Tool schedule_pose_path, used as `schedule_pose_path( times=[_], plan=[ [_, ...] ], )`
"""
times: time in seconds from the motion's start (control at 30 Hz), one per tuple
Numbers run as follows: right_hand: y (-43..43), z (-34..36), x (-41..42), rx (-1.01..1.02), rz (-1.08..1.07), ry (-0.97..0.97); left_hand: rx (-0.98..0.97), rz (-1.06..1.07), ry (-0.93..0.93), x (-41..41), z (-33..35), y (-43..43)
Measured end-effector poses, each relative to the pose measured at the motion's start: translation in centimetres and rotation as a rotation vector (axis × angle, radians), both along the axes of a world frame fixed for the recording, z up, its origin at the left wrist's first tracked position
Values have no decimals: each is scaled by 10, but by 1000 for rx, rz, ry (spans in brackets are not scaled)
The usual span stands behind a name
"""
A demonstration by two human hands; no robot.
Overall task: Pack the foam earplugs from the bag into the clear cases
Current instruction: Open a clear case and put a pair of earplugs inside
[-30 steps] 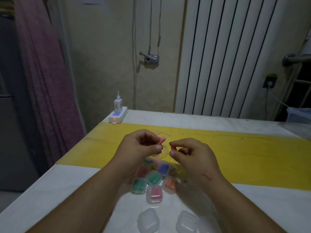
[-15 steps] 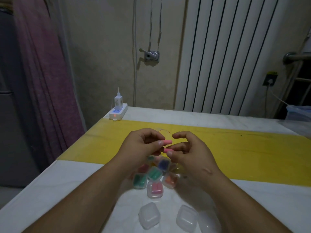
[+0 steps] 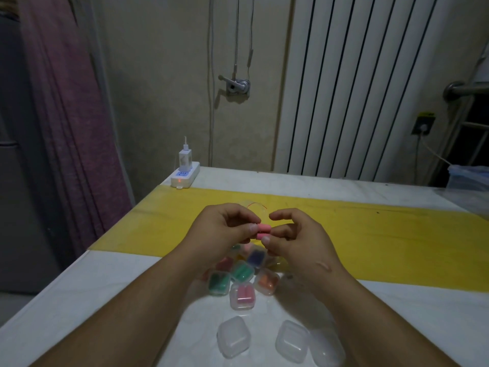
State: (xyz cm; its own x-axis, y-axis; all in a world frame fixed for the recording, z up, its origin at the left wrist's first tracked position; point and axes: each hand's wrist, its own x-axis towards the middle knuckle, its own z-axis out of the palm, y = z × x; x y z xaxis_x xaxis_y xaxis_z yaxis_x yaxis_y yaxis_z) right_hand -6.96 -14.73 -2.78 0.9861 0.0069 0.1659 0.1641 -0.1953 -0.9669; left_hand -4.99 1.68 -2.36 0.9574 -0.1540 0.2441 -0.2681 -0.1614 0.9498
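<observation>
Left hand [image 3: 225, 230] and right hand [image 3: 300, 241] are both pinching a pair of pink earplugs [image 3: 263, 231], held side by side at the fingertips, up above the desk [image 3: 105, 300]. Underneath there's a cluster of filled cases [image 3: 242, 272], several colours. Three empty cases [image 3: 234, 336] wait nearest the camera, so I'd guess it's well past halfway. The bag [image 3: 258, 207] is mostly hidden behind the hands, so I can't tell what's left in it.
</observation>
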Motion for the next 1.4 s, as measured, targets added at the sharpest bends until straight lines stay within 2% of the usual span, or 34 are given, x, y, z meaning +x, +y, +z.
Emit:
schedule_pose_path(
  times=[0.33,0.53,0.63,0.7,0.9,1.0,1.2,1.4],
  plan=[
    [-1,-5,4,28,-3,-29,43,5,-26,1,-1,1],
    [-4,-6,5,-37,-54,-115,99,5,-42,-1,2,0],
    [-7,-6,5,-67,-92,-114,254,-17,-20,-3,8,5],
    [-8,-6,5,-83,-108,-116,378,-141,-3,-8,14,8],
    [-7,-8,7,-97,-131,-132,932,-471,-74,-25,27,10],
    [-7,-10,8,-103,-123,-130,1106,-517,-60,-32,30,8],
    [-6,-10,8,-92,-134,-134,1308,-481,-71,-39,29,-1],
    [-7,-12,10,-94,-141,-130,1294,-467,-108,-41,31,1]
  ],
)
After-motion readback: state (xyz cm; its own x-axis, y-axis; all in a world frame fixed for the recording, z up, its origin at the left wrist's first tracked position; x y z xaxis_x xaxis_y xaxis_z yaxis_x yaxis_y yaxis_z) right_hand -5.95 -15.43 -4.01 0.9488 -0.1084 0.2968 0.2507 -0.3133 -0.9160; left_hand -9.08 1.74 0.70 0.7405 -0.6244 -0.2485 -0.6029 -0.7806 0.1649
